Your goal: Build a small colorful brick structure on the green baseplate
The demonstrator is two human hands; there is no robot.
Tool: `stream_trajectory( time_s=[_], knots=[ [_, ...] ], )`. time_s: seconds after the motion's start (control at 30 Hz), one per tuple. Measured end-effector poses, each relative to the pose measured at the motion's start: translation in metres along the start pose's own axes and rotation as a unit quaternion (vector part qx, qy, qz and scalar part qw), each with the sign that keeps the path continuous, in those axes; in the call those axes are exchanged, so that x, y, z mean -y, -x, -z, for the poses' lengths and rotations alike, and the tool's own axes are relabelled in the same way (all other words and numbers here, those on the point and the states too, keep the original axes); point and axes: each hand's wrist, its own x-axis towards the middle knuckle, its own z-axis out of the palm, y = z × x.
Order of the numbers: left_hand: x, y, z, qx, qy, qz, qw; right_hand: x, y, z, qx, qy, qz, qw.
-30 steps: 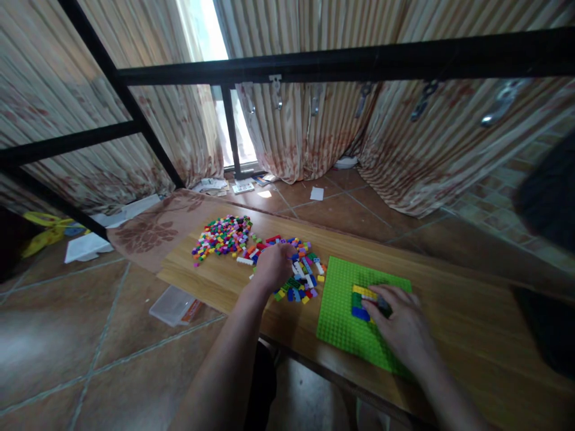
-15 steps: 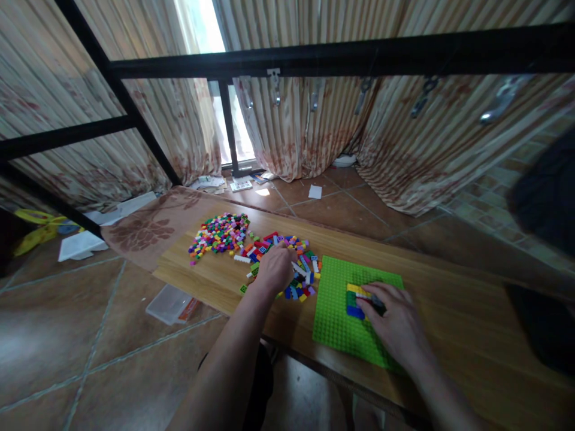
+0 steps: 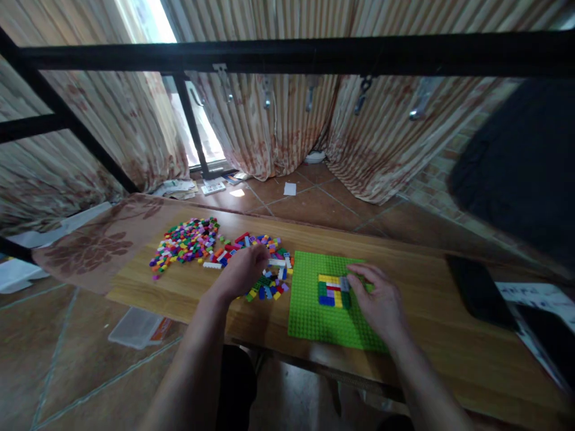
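Observation:
On the green baseplate (image 3: 309, 323) sits a small block of toy bricks (image 3: 331, 288) in yellow, red, white, purple, blue and green. A grey brick (image 3: 344, 284) lies at its upper right corner. Beside that corner is my right hand (image 3: 380, 302), thumb and forefinger apart, their tips close to the grey brick; whether they touch it is hard to see. My left hand (image 3: 245, 272) is over the nearer pile of mixed bricks (image 3: 272, 290), its fingers curled closed. Whatever those fingers hold, if anything, is hidden.
Another pile of small bricks (image 3: 186, 239) lies farther left on the wooden table (image 3: 265, 323). To the right are a black flat object (image 3: 478, 290) and a printed sheet (image 3: 539, 296). A clear plastic tray (image 3: 135, 326) rests on the floor. A black metal rail (image 3: 287, 57) crosses above.
My view has swung right, so the table appears farther left. My right hand has drawn back from the brick block, uncovering it and the grey brick. My left hand stays over the pile.

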Motion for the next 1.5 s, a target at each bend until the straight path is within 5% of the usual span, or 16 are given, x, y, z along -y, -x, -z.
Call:
stream_trajectory(
  time_s=[0.2,0.43,0.83,1.03,1.5],
  knots=[
    [-0.03,-0.01,-0.041,0.017,0.202,-0.069,0.977,-0.004,-0.007,0.013,-0.091,-0.084,-0.093,0.988],
    [-0.061,-0.018,-0.085,0.044,0.315,0.051,0.947,0.007,-0.003,0.008,0.022,-0.087,-0.012,0.996],
    [-0.072,-0.023,-0.099,0.062,0.264,0.061,0.961,0.007,-0.006,-0.005,0.097,0.012,0.041,0.994],
    [-0.063,-0.025,-0.087,0.005,0.129,0.059,0.99,0.004,-0.007,-0.009,0.121,0.047,0.036,0.991],
    [-0.068,-0.019,-0.095,0.04,0.05,0.0,0.998,0.001,-0.009,-0.006,0.123,0.054,0.001,0.991]
  ],
)
